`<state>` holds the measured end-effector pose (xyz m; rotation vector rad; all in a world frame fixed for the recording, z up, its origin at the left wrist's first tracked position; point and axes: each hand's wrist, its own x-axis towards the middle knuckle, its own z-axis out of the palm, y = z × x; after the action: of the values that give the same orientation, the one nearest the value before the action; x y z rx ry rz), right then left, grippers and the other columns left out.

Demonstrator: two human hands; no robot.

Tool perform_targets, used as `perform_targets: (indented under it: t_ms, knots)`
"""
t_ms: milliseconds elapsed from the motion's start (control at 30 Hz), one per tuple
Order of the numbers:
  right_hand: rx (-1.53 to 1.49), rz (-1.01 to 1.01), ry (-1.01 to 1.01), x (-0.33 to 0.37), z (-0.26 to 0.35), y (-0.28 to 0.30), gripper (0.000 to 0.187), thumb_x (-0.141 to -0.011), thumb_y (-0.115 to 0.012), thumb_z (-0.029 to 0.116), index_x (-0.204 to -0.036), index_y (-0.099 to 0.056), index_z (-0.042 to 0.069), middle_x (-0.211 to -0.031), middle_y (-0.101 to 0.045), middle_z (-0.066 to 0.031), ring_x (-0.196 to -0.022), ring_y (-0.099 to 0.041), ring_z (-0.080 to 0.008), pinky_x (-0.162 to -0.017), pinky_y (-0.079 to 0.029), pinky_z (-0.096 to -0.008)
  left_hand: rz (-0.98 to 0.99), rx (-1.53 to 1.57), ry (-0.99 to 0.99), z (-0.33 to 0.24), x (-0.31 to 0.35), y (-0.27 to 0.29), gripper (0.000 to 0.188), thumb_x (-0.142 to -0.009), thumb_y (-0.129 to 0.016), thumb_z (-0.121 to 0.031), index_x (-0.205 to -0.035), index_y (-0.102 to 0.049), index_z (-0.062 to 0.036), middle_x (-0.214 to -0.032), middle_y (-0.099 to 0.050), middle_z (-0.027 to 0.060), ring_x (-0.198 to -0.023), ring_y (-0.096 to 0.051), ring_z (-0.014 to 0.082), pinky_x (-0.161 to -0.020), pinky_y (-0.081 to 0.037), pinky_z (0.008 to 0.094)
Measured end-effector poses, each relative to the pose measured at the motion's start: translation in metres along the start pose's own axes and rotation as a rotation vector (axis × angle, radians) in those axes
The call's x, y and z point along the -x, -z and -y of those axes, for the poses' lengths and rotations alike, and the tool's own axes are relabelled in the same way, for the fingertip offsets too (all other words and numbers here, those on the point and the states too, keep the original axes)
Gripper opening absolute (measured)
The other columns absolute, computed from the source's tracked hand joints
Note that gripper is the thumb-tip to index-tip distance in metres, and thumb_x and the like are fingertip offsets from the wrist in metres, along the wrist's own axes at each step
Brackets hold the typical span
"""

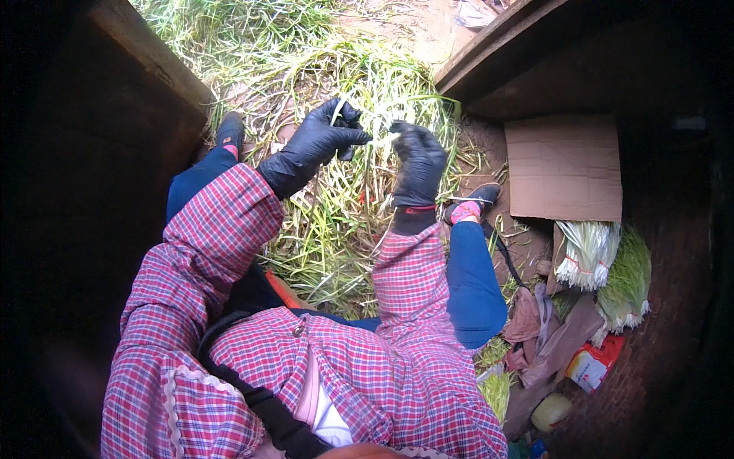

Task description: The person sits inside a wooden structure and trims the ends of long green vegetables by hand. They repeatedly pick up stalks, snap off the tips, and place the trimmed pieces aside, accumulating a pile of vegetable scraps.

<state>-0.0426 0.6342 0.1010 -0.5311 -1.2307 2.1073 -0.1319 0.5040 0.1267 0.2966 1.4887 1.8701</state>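
Note:
Both of my hands wear black gloves and are raised over a heap of loose long green and yellowish leaves (pixel 329 245) on the ground. My left hand (pixel 312 145) pinches a thin pale green stalk (pixel 381 141) with thumb and fingers. A strip of leaf (pixel 339 112) also shows at its fingers. Facing it, my right hand (pixel 419 162) has its curled fingertips at the other end of the same stalk. That hand is slightly blurred, and part of its grip is hidden. Glare washes out the leaves just behind the fingertips.
On the right, a cardboard sheet (pixel 564 168) stands above tied bundles of white-stemmed greens (pixel 585 256). A red and white packet (pixel 595 363) and a pale round object (pixel 550 411) lie lower right. Dark wooden boards (pixel 153 46) flank both sides. My shoes (pixel 230 131) edge the heap.

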Motion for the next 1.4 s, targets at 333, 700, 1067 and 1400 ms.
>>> perform_targets:
  t_ms: [333, 700, 1067, 1400]
  knots:
    - [0.162, 0.059, 0.256, -0.016, 0.018, 0.009, 0.007, -0.073, -0.065, 0.0, -0.078, -0.06, 0.002, -0.081, -0.061, -0.0041, -0.073, -0.056, -0.0115, -0.071, -0.045, -0.0225, 0.086, -0.074, -0.079, 0.015, 0.005, 0.025, 0.032, -0.075, -0.067, -0.015, -0.104, -0.059, -0.0041, -0.091, -0.064, 0.004, -0.07, -0.061, 0.0094, -0.054, -0.046, 0.0195]
    - [0.267, 0.718, -0.431, 0.028, -0.012, 0.019, 0.029, -0.083, -0.058, 0.018, -0.106, -0.056, 0.0, -0.081, -0.062, -0.0051, -0.067, -0.057, -0.0085, -0.057, -0.045, -0.0195, -0.179, 0.305, -0.025, -0.022, 0.007, 0.036, 0.029, -0.088, -0.048, -0.021, -0.111, -0.049, -0.0032, -0.102, -0.06, 0.0083, -0.076, -0.059, 0.0106, -0.06, -0.044, 0.0176]
    - [0.521, 0.485, -0.248, 0.023, -0.025, 0.07, 0.01, -0.081, -0.059, 0.011, -0.082, -0.061, 0.001, -0.059, -0.055, -0.0003, -0.046, -0.047, -0.0044, -0.04, -0.035, -0.0165, -0.117, 0.086, -0.083, -0.017, 0.0, 0.042, 0.035, -0.084, -0.055, -0.034, -0.108, -0.057, -0.0084, -0.094, -0.061, 0.001, -0.062, -0.045, 0.0035, -0.053, -0.033, 0.0148]
    - [0.464, -0.03, -0.432, 0.004, -0.085, 0.265, 0.01, -0.078, -0.062, 0.013, -0.074, -0.064, 0.004, -0.055, -0.052, 0.0019, -0.044, -0.042, -0.0044, -0.04, -0.03, -0.0187, -0.256, 0.249, -0.212, -0.064, -0.01, 0.103, 0.029, -0.09, -0.046, -0.018, -0.114, -0.052, -0.0047, -0.093, -0.061, 0.0083, -0.062, -0.051, 0.0041, -0.034, -0.031, 0.012]
